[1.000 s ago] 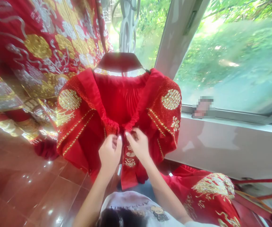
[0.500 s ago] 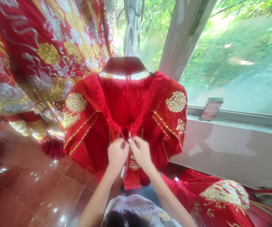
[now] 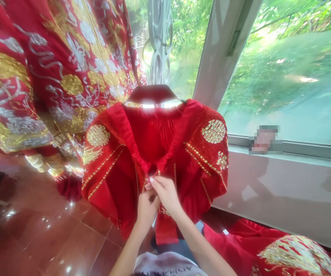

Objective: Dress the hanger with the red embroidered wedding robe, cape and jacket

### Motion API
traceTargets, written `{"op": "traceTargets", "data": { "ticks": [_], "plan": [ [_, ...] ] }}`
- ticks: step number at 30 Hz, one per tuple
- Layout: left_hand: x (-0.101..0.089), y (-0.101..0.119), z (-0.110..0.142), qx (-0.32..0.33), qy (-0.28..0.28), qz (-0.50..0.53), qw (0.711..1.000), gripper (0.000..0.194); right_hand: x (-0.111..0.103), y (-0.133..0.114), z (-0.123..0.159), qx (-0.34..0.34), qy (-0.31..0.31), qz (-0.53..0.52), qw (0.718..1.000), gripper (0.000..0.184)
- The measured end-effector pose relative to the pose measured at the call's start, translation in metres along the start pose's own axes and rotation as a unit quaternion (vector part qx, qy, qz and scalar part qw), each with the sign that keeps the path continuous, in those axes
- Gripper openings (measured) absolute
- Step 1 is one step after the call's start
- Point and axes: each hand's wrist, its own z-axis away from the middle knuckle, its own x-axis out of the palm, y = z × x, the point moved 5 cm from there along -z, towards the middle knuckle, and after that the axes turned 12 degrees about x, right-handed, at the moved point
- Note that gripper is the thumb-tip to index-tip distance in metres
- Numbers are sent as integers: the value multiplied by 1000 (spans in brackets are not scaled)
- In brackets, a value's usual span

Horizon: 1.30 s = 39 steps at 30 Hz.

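Observation:
A red embroidered jacket [image 3: 179, 153] with gold beading hangs on a hanger [image 3: 151, 94] in front of me. Its gathered neckline narrows to a point in the middle, where thin red drawstring [image 3: 147, 177] ends come out. My right hand [image 3: 165, 193] pinches the drawstring between thumb and forefinger, just under the neckline. Lower and slightly to the left, my left hand [image 3: 148, 205] is closed at the same cord, its fingertips partly hidden behind the right hand.
Other red garments with gold and silver embroidery [image 3: 76, 76] hang at the left. More red cloth with a gold motif [image 3: 294, 253] lies at the lower right. A window [image 3: 292, 76] with a sill [image 3: 303, 155] is on the right, a tiled floor [image 3: 59, 237] below.
My hands were side by side at the neckline; now the right hand crosses over to the left, above the left hand, which has dropped lower. The jacket sits slightly lower in view.

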Motion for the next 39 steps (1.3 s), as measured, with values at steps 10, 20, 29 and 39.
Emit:
{"op": "traceTargets", "data": {
  "ticks": [10,20,29,39],
  "plan": [
    [-34,6,10,46,174,55,982,28,-9,-8,16,-39,80,12,996,25],
    [-32,94,-16,345,136,-283,885,17,-5,-6,21,-65,80,51,993,23],
    [-34,82,-25,213,212,-224,927,21,-9,-12,23,-98,90,119,984,23],
    [-31,56,-32,21,166,119,979,33,-4,-13,27,-105,84,127,983,25]
  ]
}}
